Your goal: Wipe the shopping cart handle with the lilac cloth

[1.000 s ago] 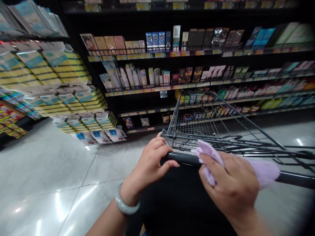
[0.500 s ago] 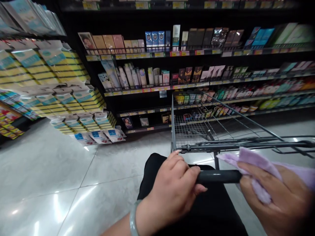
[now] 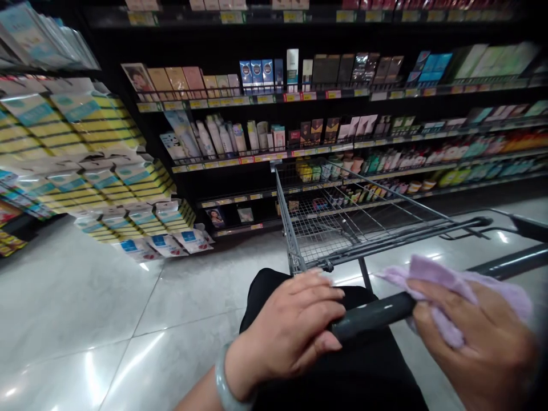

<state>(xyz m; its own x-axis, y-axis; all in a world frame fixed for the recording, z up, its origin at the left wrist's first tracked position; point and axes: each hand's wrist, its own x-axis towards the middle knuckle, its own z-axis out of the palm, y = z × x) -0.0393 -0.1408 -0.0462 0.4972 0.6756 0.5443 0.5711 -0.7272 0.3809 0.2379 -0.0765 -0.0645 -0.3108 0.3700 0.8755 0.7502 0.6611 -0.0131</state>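
My left hand (image 3: 295, 331) is wrapped round the left end of the dark handle bar (image 3: 372, 314) of a wire shopping cart (image 3: 342, 222). A pale jade bangle (image 3: 222, 382) circles that wrist. My right hand (image 3: 475, 348) presses a lilac cloth (image 3: 440, 285) around the same bar, further right. The cart's basket looks bare inside and tilts away toward the shelves.
Black store shelves (image 3: 325, 97) with boxes, bottles and tubes run across the back. A stacked display of yellow and blue packs (image 3: 98, 165) stands at the left. The floor is glossy pale tile (image 3: 85, 319). My dark clothing shows under the handle.
The cart has swung so its handle now slants up to the right. My left hand slid along to the bar's end, and my right hand with the cloth moved right.
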